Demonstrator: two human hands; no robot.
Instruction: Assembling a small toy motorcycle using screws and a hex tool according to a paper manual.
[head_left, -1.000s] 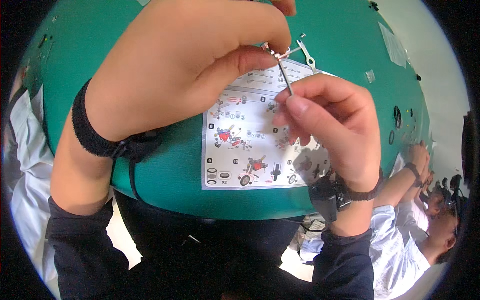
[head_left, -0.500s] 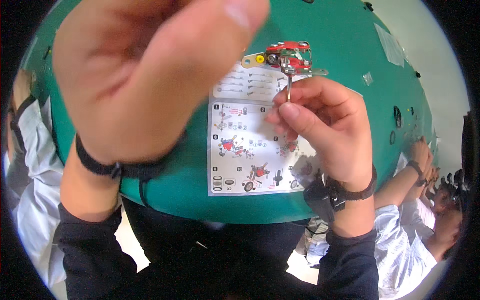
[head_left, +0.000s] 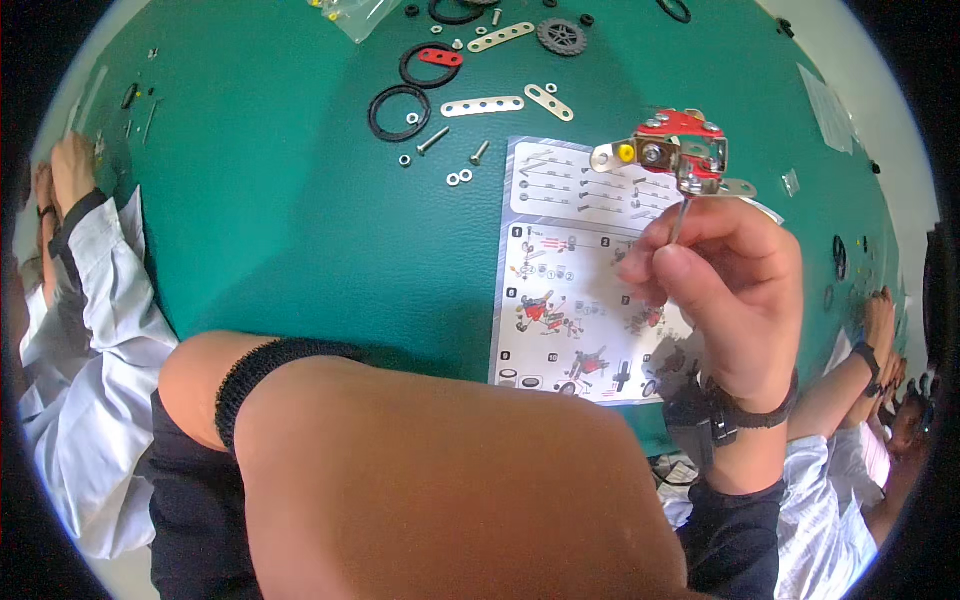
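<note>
Between thumb and fingertips, my right hand (head_left: 745, 290) pinches a thin metal rod (head_left: 680, 222) that points up. At its top sits a small assembly of red and silver perforated plates (head_left: 685, 150), joined with screws and a yellow piece (head_left: 627, 153). My left hand (head_left: 450, 470) is very close to the camera and fills the lower middle. Its fingers do not show. Under the assembly and my right hand lies a printed instruction sheet (head_left: 545, 300) with step pictures, partly covered by the hand.
On the green table (head_left: 270, 240), beyond the sheet, lie black rings (head_left: 372, 115), silver perforated strips (head_left: 483, 106), a small red strip (head_left: 441, 57), a grey wheel (head_left: 562, 37), bolts (head_left: 433, 141) and several nuts. A clear bag (head_left: 355, 15) is at the far edge. Other people's arms rest at both sides.
My left hand has dropped from the upper left to the lower middle, close to the camera. The view has shifted, bringing loose parts into sight. The right hand keeps its pinch.
</note>
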